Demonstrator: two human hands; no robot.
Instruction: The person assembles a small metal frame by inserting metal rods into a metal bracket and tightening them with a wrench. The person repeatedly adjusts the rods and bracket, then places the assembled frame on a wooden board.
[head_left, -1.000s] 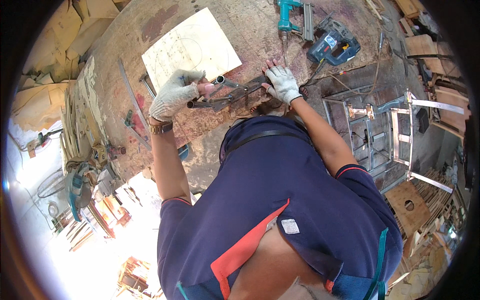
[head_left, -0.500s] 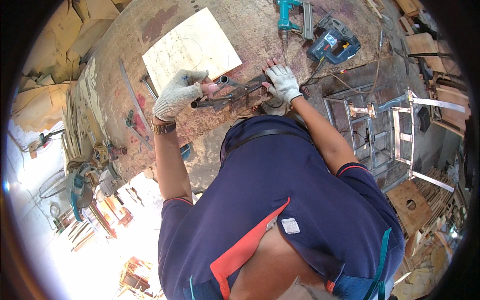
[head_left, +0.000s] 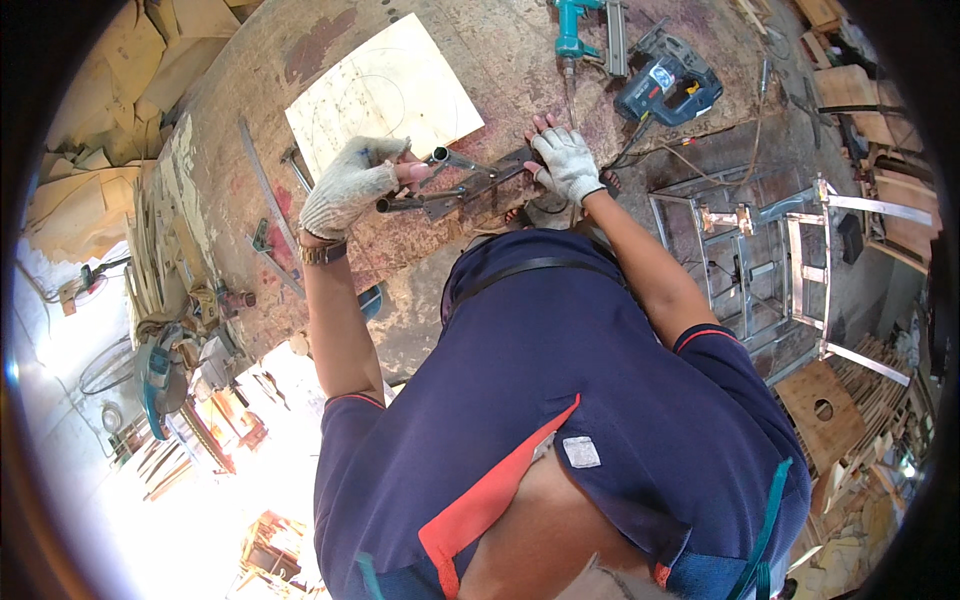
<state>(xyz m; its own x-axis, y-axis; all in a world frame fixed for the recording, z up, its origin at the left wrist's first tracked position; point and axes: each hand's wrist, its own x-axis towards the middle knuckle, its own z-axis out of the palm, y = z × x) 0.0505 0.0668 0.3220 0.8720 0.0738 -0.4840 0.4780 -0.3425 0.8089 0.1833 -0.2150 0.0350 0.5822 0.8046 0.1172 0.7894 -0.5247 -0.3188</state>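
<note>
Metal bracket [head_left: 470,185] apparently between both grips

Labels in view

A small white square label [head_left: 580,452] is seen sewn on the dark blue shirt [head_left: 620,400]; a pale label patch [head_left: 661,76] is carried by the blue jigsaw [head_left: 668,88].

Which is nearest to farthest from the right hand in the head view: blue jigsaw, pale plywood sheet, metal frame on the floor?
From the right hand:
1. Blue jigsaw, on the bench just beyond it.
2. Pale plywood sheet, across the bench, by the left hand.
3. Metal frame, off the bench, on the floor.
</note>
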